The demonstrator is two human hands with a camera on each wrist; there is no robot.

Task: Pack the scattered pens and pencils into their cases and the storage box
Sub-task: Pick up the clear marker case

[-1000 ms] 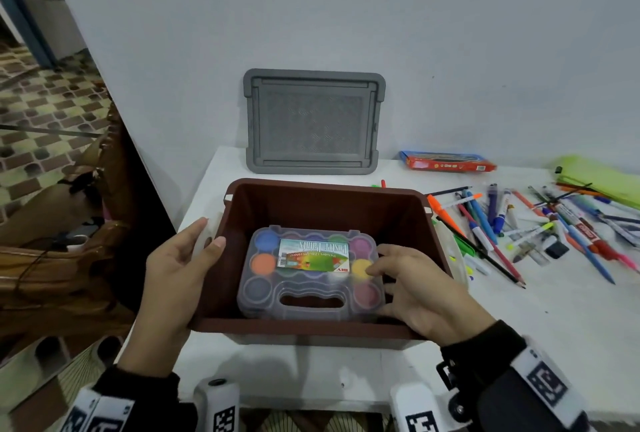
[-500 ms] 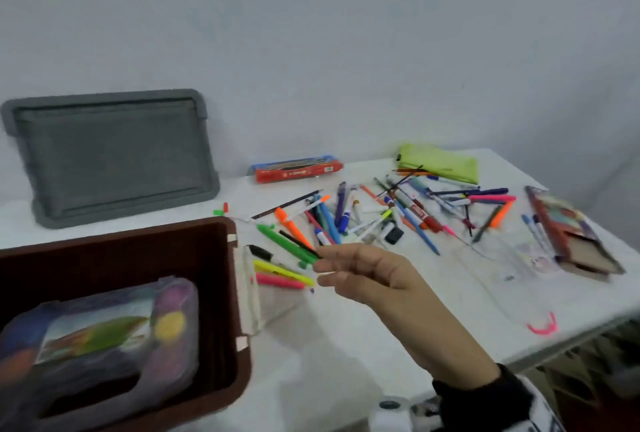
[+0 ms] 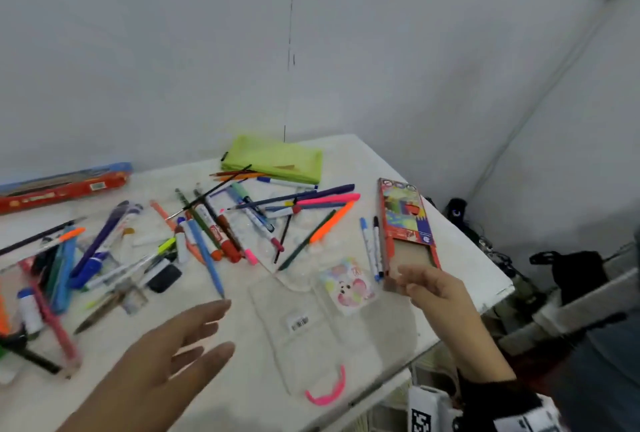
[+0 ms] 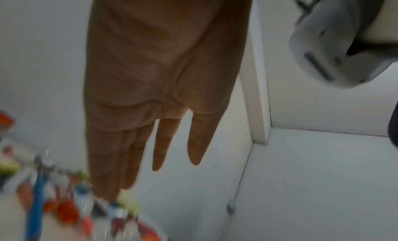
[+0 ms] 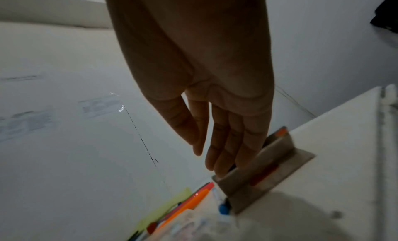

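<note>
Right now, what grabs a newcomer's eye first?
The heap of scattered pens and pencils across the white table, left and centre. Behind it lies a lime green pouch. At the table's right edge the right hand reaches the open red pencil box; the left hand hovers open.

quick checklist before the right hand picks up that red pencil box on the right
1. Right hand free to grasp: ok, fingers straight, holding nothing.
2. Right hand at the red pencil box: ok, fingertips reach its near end.
3. Box open: ok, its brown tray is slid partly out toward the hand.
4. Tray contents: cannot tell, the inside is not visible.
5. Clear of neighbours: not ok, two blue and black pens lie right against its left side.
6. Left hand free to help: ok, open above the table, holding nothing.
</note>
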